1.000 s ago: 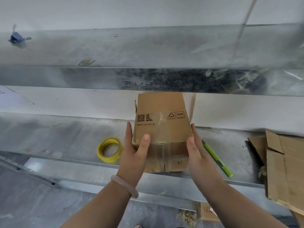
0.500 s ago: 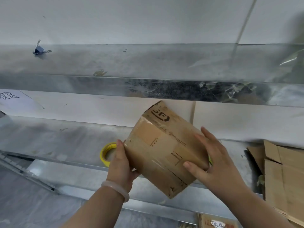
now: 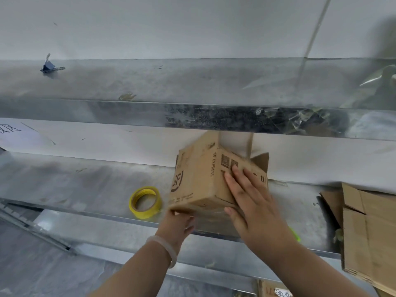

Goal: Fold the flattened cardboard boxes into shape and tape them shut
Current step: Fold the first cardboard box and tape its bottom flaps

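Brown cardboard box [image 3: 199, 181] sits tilted at the centre of the frame, over the front edge of a metal shelf [image 3: 85, 189]. The right hand [image 3: 255, 211] lies flat on its right face, fingers straight and pressing. The left hand [image 3: 176, 225] is under the lower left corner with its fingers hidden, so I cannot tell its grip. A yellow tape roll [image 3: 145, 202] lies just left of the box.

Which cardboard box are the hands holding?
The small box in the middle, beside the yellow tape roll: the left hand grips its bottom corner, the right hand presses its side. The cardboard at the right edge lies untouched.
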Tool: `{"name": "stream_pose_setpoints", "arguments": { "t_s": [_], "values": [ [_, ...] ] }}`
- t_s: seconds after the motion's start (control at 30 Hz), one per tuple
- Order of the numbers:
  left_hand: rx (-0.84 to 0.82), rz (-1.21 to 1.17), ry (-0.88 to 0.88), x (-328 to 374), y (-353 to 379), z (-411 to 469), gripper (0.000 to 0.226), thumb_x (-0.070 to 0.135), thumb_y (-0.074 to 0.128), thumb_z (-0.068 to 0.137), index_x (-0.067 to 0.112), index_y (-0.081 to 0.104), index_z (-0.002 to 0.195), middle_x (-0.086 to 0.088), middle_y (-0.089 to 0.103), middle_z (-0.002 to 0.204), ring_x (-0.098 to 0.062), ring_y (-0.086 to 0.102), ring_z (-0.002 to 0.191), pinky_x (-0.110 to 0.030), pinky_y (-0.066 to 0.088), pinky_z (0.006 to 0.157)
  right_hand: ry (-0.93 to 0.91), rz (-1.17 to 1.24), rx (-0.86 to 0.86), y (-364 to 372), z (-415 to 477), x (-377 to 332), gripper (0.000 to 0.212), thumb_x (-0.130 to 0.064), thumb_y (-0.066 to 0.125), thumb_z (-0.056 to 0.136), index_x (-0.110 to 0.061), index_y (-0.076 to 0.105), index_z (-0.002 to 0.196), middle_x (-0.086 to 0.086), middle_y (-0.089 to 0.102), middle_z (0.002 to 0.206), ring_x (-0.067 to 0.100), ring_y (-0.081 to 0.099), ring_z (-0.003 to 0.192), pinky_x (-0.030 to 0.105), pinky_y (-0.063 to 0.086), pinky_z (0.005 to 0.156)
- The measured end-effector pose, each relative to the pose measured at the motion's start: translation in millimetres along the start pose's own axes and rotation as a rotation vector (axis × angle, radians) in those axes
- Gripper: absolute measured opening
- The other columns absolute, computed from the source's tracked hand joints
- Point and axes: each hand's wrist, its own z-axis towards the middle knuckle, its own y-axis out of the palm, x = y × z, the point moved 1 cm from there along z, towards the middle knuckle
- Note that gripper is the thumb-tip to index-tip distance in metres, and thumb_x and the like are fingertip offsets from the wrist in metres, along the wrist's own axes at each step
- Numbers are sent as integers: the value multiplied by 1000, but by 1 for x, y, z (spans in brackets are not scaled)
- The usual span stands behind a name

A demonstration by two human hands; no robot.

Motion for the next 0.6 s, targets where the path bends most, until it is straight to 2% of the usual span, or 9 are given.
{"name": "stream_pose_setpoints", "arguments": {
  "t_s": [0.07,0.13,0.23,0.3,0.4,0.43,0.5,0.53,0.6],
  "values": [
    [-106,-42,-132,3,5,1,24,4,41,99,9,48,121,-14,61,106,-24,60,91,-42,47,82,-41,-111,-12,7,9,-3,63,-43,35,97,-35,14,155,-4,24,161,22,20,149,47,26,117],
    [-143,131,-208,2,2,4,19,18,47,100,10,51,117,-12,61,105,-26,60,94,-43,45,86,-69,-200,-14,12,18,-6,57,-40,33,96,-31,25,152,-1,37,156,28,33,144,51,35,113],
    [-127,285,-229,0,-9,12,25,33,57,95,18,54,115,-6,58,112,-26,58,101,-42,46,86,-106,-243,-58,19,31,-11,54,-36,33,96,-31,28,150,0,41,153,30,37,142,53,36,112],
    [-43,275,-122,-2,-20,19,33,33,62,92,19,52,121,-5,56,122,-26,56,106,-42,46,86,-140,-231,-95,23,39,-13,53,-34,42,98,-31,31,149,0,40,154,28,34,144,53,33,114],
    [160,446,260,4,-41,25,73,40,77,76,22,39,135,-3,53,129,-29,54,117,-46,46,98,-121,-229,-102,19,49,-14,50,-42,48,94,-29,47,142,2,46,150,25,37,142,56,32,114],
    [150,436,377,6,-45,26,78,38,78,76,26,35,139,2,52,127,-26,53,118,-44,45,100,-75,-236,-85,17,49,-13,50,-47,49,92,-29,51,139,2,46,149,25,36,142,58,29,114],
    [25,415,480,11,-49,24,84,36,73,82,35,22,149,13,49,126,-12,51,118,-38,43,102,51,-210,-41,14,46,-10,57,-58,54,86,-30,55,136,3,43,150,26,33,143,60,23,116],
    [-57,430,508,12,-49,25,79,43,69,85,38,23,149,15,53,128,-8,52,119,-35,42,103,95,-185,-31,15,44,-9,61,-61,54,84,-31,54,137,3,41,151,25,31,143,59,23,116],
    [-196,512,549,17,-49,27,59,55,56,87,37,42,142,14,63,124,-2,54,120,-30,41,103,113,-124,-66,19,39,-10,65,-62,53,87,-32,46,143,1,34,155,20,22,144,49,23,116]
  ]
}}
